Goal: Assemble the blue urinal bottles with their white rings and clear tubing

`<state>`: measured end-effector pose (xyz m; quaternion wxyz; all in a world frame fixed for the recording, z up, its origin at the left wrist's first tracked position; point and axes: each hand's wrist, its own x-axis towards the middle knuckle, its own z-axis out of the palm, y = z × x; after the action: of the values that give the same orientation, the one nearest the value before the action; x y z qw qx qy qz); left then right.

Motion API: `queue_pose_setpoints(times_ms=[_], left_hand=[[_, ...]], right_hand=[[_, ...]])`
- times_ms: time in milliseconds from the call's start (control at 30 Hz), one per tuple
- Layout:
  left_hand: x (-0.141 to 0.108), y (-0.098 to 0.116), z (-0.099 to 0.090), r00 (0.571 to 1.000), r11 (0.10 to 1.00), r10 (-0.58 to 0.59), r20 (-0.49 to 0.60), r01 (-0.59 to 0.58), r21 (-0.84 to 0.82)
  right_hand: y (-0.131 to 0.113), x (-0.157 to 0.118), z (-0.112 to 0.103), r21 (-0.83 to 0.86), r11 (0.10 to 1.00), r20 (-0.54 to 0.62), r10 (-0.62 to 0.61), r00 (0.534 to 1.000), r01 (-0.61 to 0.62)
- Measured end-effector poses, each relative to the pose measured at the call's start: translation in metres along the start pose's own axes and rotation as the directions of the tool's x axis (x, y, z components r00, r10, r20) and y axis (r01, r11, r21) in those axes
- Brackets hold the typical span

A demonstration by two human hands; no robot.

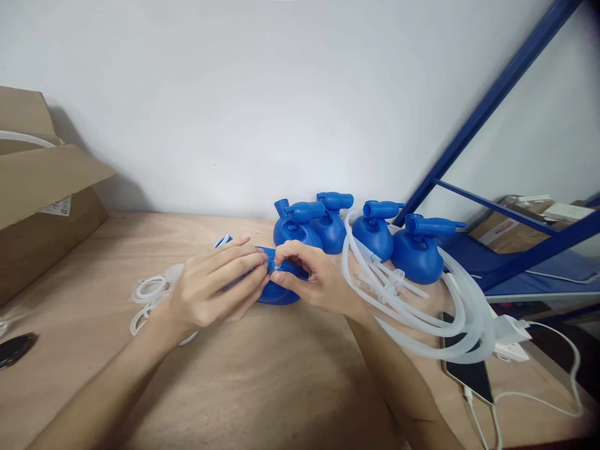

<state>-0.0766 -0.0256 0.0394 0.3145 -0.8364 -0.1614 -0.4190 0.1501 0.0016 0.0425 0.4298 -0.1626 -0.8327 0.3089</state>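
Observation:
A blue plastic bottle [280, 296] lies on the wooden table in front of me, mostly covered by my hands. My left hand [218, 284] is wrapped over its left part, fingers together. From the right, my right hand [316, 278] pinches with thumb and forefinger at the bottle's upper part; a small pale bit shows between the fingertips, too small to name. Just beyond my left hand a blue ring-shaped end [222, 240] sticks out; whether it belongs to this bottle I cannot tell. White rings [152, 289] lie partly behind my left forearm.
Several blue bottles with blue spouts [417, 256] stand along the wall. Coiled clear tubing [417, 337] lies on the right, over part of a phone [469, 375] with white cables. A cardboard box [51, 231] stands left, a black object [17, 350] near it. A blue metal rack [487, 112] rises at right.

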Motion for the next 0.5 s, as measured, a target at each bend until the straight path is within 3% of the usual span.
queue_pose_setpoints(times_ms=[133, 200, 233, 300, 367, 433, 500], left_hand=[[0.004, 0.001, 0.002, 0.987, 0.967, -0.163, 0.006, 0.161, -0.200], [0.007, 0.000, -0.001, 0.959, 0.915, -0.274, 0.078, 0.285, -0.286], [0.008, -0.001, -0.004, 0.927, 0.873, -0.343, 0.153, 0.375, -0.311], [0.009, -0.007, -0.012, 0.822, 0.779, -0.445, 0.356, 0.551, -0.299], [0.007, -0.019, -0.024, 0.713, 0.720, -0.464, 0.526, 0.650, -0.245], [0.000, -0.036, -0.038, 0.647, 0.671, -0.508, 0.569, 0.711, -0.210], [-0.013, -0.058, -0.049, 0.586, 0.562, -0.673, 0.452, 0.802, -0.203]], right_hand=[[-0.001, 0.000, -0.003, -0.029, 0.999, -0.014, -0.030, 0.999, 0.030], [-0.001, 0.000, -0.003, -0.066, 0.998, -0.049, -0.028, 0.998, 0.025], [-0.001, 0.001, -0.003, -0.082, 0.997, -0.073, -0.022, 0.997, 0.016], [0.000, 0.001, -0.002, -0.106, 0.994, -0.093, -0.015, 0.996, 0.005], [0.003, 0.001, -0.001, -0.147, 0.989, -0.065, -0.021, 0.998, 0.011], [0.008, 0.000, -0.003, -0.232, 0.973, -0.027, -0.021, 0.999, 0.015], [0.016, 0.000, -0.008, -0.338, 0.941, 0.031, 0.033, 0.999, -0.020]])
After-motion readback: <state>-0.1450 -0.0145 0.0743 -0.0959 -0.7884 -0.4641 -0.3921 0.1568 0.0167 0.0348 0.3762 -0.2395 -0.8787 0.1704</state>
